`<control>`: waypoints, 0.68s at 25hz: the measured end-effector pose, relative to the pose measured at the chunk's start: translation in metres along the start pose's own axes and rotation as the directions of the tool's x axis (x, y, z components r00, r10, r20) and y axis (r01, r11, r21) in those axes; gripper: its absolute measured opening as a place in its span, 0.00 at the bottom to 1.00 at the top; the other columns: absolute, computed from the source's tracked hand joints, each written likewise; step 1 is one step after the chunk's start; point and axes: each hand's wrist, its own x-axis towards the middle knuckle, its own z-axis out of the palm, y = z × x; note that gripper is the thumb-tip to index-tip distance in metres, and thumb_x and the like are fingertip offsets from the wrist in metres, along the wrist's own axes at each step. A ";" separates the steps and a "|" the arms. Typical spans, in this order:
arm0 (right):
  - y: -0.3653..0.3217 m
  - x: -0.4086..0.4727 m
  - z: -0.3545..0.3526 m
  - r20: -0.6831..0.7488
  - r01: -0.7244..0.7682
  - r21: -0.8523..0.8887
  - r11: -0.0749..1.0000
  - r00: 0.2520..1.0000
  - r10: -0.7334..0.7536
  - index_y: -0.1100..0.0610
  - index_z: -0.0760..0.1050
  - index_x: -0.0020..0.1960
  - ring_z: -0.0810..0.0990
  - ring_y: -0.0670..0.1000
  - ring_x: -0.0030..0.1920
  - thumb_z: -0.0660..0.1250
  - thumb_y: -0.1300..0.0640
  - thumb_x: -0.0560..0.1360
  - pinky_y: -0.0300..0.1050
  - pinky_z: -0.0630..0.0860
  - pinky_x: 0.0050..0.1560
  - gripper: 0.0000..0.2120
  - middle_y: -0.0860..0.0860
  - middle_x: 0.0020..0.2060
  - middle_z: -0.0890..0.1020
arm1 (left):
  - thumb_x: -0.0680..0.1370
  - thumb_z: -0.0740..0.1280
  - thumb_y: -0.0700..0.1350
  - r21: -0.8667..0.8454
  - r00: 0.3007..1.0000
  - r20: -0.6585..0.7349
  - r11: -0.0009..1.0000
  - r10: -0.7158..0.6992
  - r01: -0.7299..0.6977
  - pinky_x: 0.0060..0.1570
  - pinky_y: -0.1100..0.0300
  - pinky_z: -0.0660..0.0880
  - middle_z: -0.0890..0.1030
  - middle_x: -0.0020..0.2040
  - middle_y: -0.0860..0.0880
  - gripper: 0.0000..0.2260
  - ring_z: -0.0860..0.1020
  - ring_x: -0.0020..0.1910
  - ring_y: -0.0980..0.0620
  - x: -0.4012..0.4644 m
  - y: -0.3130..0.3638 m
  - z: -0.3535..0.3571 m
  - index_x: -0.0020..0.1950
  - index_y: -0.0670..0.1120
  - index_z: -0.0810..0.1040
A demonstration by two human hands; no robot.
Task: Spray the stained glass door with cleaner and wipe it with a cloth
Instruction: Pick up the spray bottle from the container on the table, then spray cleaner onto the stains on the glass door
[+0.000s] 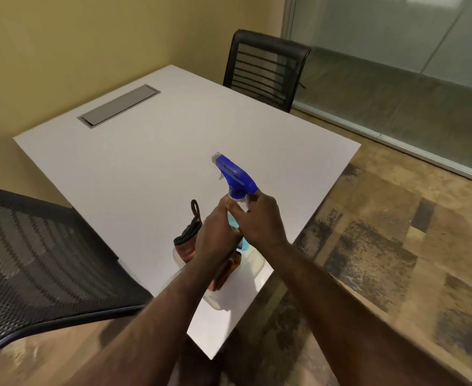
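A spray bottle (236, 176) with a blue trigger head and pale blue liquid stands above the white table's near corner. My right hand (259, 221) is wrapped around its neck just below the head. My left hand (216, 236) grips the bottle's body from the left. Under my left wrist a reddish-brown cloth (186, 246) with a dark edge and a black loop lies in a clear plastic container (252, 264). The frosted glass wall (396, 65) runs along the far right of the room.
The white table (145, 162) has a grey cable hatch (119, 104) near the wall. One black mesh chair (262, 68) stands at the far side, another (34, 260) at the near left. Patterned carpet (396, 260) covers the floor to the right.
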 end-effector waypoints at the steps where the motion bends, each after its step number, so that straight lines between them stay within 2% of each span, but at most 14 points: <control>1: -0.010 -0.004 -0.008 -0.026 0.012 -0.005 1.000 1.000 -0.012 0.47 0.69 0.50 0.75 0.38 0.33 0.72 0.48 0.72 0.24 0.64 0.36 0.13 0.40 0.37 0.76 | 0.75 0.71 0.41 -0.012 0.999 0.003 0.999 0.032 -0.032 0.54 0.58 0.76 0.82 0.56 0.47 0.19 0.80 0.55 0.47 -0.004 0.009 -0.006 0.65 0.45 0.71; 3: -0.031 -0.014 -0.030 -0.087 0.035 -0.017 0.999 0.996 -0.036 0.53 0.73 0.53 0.77 0.42 0.38 0.71 0.48 0.73 0.28 0.67 0.41 0.13 0.46 0.41 0.80 | 0.75 0.72 0.45 -0.037 0.995 0.019 0.994 0.101 -0.100 0.55 0.58 0.74 0.82 0.59 0.47 0.22 0.80 0.56 0.48 -0.014 0.032 -0.018 0.67 0.45 0.71; 5: -0.052 -0.026 -0.054 -0.146 0.047 -0.060 0.997 0.988 -0.056 0.57 0.75 0.57 0.78 0.46 0.45 0.70 0.47 0.73 0.35 0.70 0.47 0.18 0.51 0.47 0.83 | 0.74 0.74 0.45 -0.102 0.982 0.016 0.977 0.189 -0.187 0.54 0.61 0.74 0.83 0.58 0.46 0.22 0.80 0.55 0.49 -0.024 0.056 -0.027 0.65 0.43 0.72; 8: -0.081 -0.054 -0.090 -0.278 -0.010 -0.163 0.987 0.960 -0.037 0.56 0.74 0.60 0.80 0.48 0.49 0.68 0.44 0.74 0.37 0.69 0.50 0.20 0.51 0.51 0.83 | 0.73 0.74 0.43 -0.190 0.933 0.000 0.916 0.359 -0.353 0.48 0.64 0.73 0.84 0.53 0.47 0.19 0.81 0.50 0.50 -0.046 0.094 -0.035 0.61 0.42 0.76; 10: -0.099 -0.079 -0.116 -0.417 -0.082 -0.198 0.977 0.909 -0.008 0.54 0.74 0.58 0.79 0.46 0.45 0.67 0.43 0.75 0.37 0.70 0.46 0.18 0.49 0.49 0.83 | 0.74 0.72 0.43 -0.192 0.868 0.017 0.854 0.496 -0.484 0.47 0.64 0.73 0.84 0.48 0.50 0.13 0.81 0.48 0.50 -0.062 0.119 -0.034 0.57 0.42 0.78; 12: -0.113 -0.111 -0.146 -0.562 -0.115 -0.238 0.964 0.826 -0.040 0.54 0.76 0.56 0.80 0.48 0.42 0.66 0.44 0.75 0.38 0.69 0.42 0.16 0.49 0.46 0.84 | 0.74 0.72 0.43 -0.266 0.797 0.056 0.779 0.601 -0.568 0.42 0.68 0.73 0.80 0.41 0.58 0.08 0.81 0.42 0.57 -0.082 0.150 -0.030 0.51 0.45 0.78; 14: -0.125 -0.146 -0.182 -0.664 -0.138 -0.229 0.964 0.746 -0.051 0.54 0.76 0.55 0.81 0.51 0.42 0.66 0.46 0.75 0.39 0.69 0.41 0.14 0.50 0.43 0.83 | 0.71 0.71 0.43 -0.379 0.729 0.101 0.703 0.677 -0.601 0.36 0.70 0.72 0.78 0.37 0.61 0.07 0.79 0.37 0.63 -0.107 0.186 -0.024 0.47 0.48 0.77; 17: -0.140 -0.204 -0.244 -0.775 -0.143 -0.141 0.980 0.631 -0.020 0.49 0.74 0.49 0.79 0.47 0.39 0.68 0.47 0.73 0.37 0.69 0.36 0.09 0.44 0.37 0.80 | 0.68 0.71 0.40 -0.512 0.549 0.146 0.538 0.823 -0.670 0.34 0.76 0.69 0.77 0.36 0.63 0.08 0.75 0.36 0.75 -0.155 0.248 -0.006 0.45 0.47 0.77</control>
